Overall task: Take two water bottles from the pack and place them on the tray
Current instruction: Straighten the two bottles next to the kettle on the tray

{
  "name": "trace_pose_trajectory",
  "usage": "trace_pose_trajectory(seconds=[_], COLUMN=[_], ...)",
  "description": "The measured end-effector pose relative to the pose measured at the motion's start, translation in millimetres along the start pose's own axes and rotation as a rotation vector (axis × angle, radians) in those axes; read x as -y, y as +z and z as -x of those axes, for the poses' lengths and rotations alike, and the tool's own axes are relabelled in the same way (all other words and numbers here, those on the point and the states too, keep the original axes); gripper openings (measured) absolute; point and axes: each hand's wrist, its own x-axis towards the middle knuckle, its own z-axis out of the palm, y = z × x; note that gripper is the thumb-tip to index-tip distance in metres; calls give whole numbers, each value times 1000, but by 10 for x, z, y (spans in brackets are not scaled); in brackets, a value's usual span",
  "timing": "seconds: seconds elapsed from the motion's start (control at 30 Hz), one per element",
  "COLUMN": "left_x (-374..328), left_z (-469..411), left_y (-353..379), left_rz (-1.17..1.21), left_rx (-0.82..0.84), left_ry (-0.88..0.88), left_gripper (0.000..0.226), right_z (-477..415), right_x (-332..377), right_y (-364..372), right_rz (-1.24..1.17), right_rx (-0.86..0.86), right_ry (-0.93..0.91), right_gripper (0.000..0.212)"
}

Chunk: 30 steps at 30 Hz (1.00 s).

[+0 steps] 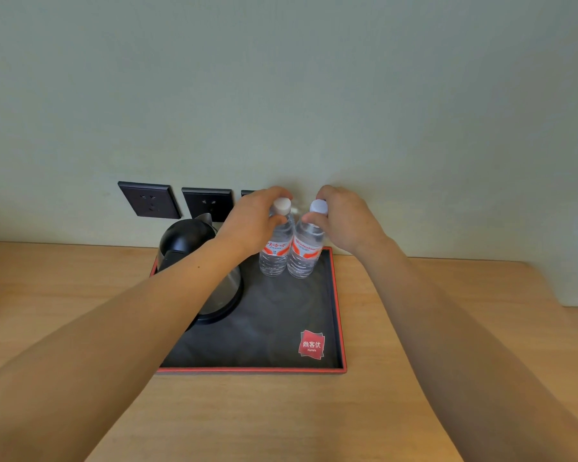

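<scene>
Two clear water bottles with red-and-white labels and white caps stand upright side by side at the far right corner of the black tray (337, 305) with a red rim. My left hand (252, 221) grips the neck of the left bottle (274, 253). My right hand (344, 218) grips the neck of the right bottle (306, 255). Both bottle bases appear to rest on the tray's black liner. No bottle pack is in view.
A black and steel electric kettle (197, 258) stands on the tray's far left, partly behind my left forearm. A red logo (311, 344) marks the tray's near right corner. Dark wall sockets (149, 200) sit on the wall behind. The tray lies on a light wooden desk (447, 328).
</scene>
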Motion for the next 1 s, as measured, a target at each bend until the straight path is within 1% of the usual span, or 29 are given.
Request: trace_pose_trajectory(seconds=[0.1, 0.33, 0.5, 0.6, 0.7, 0.8, 0.87, 0.93, 1.0], left_x=[7, 10, 17, 23, 26, 27, 22, 18, 15], left_z=[0, 0, -4, -14, -18, -19, -23, -25, -28], left_y=[-17, -23, -18, -9, -9, -6, 1, 9, 12], left_rz=[8, 5, 12, 4, 1, 8, 4, 5, 7], left_rx=[4, 11, 12, 15, 21, 22, 19, 19, 21], left_ry=[-2, 1, 4, 3, 7, 10, 9, 11, 10], left_gripper=[38, 39, 40, 40, 39, 39, 39, 39, 39], right_z=[-17, -99, -132, -121, -77, -17, -1, 0, -1], right_x=[-5, 57, 69, 83, 71, 74, 75, 60, 39], right_y=[21, 26, 19, 28, -11, -86, -110, -105, -96], right_rz=[92, 363, 447, 429, 312, 160, 175, 205, 183], right_rx=[-29, -154, -154, -114, -24, 142, 216, 224, 199], right_ry=[21, 96, 92, 79, 39, -99, -175, -189, -169], right_gripper=[49, 53, 54, 57, 52, 43, 39, 30, 25])
